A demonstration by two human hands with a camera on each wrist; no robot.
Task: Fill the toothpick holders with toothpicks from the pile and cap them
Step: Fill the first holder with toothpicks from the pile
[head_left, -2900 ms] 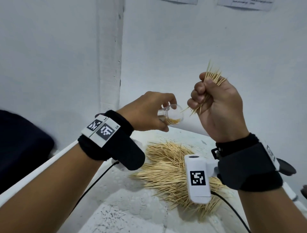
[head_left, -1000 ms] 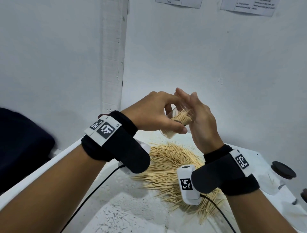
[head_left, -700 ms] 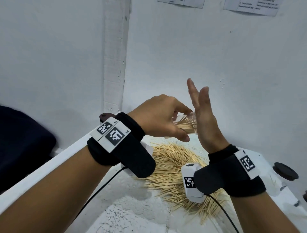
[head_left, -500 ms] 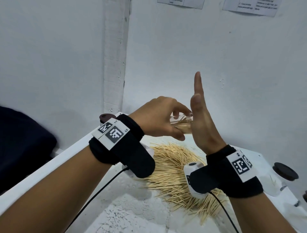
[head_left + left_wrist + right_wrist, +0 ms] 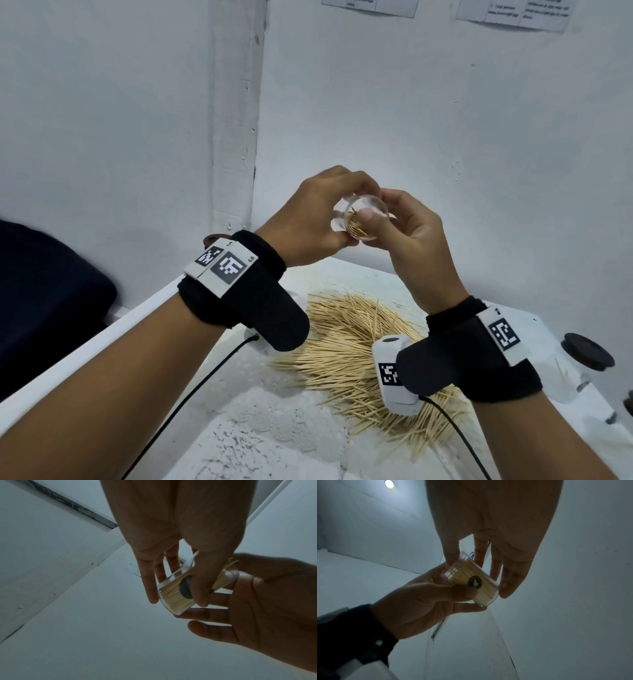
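A clear plastic toothpick holder [image 5: 371, 205], partly filled with toothpicks, is held up in the air above the table with its open mouth turned toward me. My left hand [image 5: 342, 222] grips its body from the left, thumb on the round dark sticker [image 5: 475, 582]. My right hand [image 5: 380, 212] wraps it from the right, thumb tip over the toothpick ends in the mouth and fingers under the base. The wrist views show the same holder [image 5: 173, 599] packed with toothpicks between both hands. The toothpick pile [image 5: 352, 349] lies on the white table [image 5: 260, 428] below.
A dark round cap [image 5: 587, 351] sits at the table's right edge with clear holders [image 5: 582, 387] by it. Another brown cap [image 5: 209, 240] shows behind my left wrist. White walls close in behind and to the left. A dark shape fills the left edge.
My right hand held a bunch of toothpicks, then pressed flat against the ends sticking out of the holder. Now it curls round the holder, thumb on the mouth, and the holder has turned toward me.
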